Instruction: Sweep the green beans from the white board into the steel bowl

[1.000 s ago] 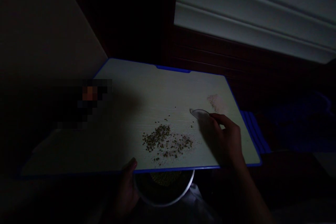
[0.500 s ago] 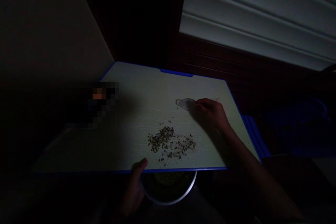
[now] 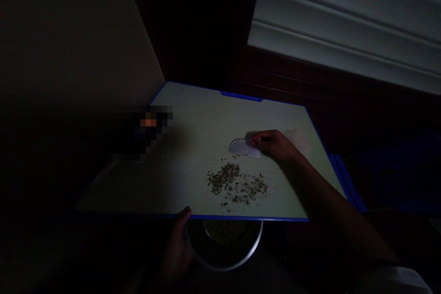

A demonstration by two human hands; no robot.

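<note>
My right hand [image 3: 275, 144] pinches the right end of a clear half-round protractor [image 3: 239, 147]. Its straight edge faces me, at or close to the surface of the pale, blue-edged table [image 3: 200, 117]. Just below that edge, small dark green beans [image 3: 224, 177], which look like mung beans, lie scattered with pale bits among them. My left hand [image 3: 177, 250] grips the left side of a metal bowl [image 3: 255, 245] under the table's near edge, its thumb up by that edge and its other fingers hidden. More green beans [image 3: 225, 231] are in the bowl.
A pale patch of crumbs or a print [image 3: 295, 139] shows on the tabletop right of my hand. On the table's left is a pixelated dark shape [image 3: 148, 131]. A blue object [image 3: 406, 170] stands at the right, a wall [image 3: 138, 32] at the left. The room is dark.
My right hand has brought the protractor down toward the table and nearer the scattered beans, so its half-round face now shows. The view has shifted slightly; the left hand stays at the bowl.
</note>
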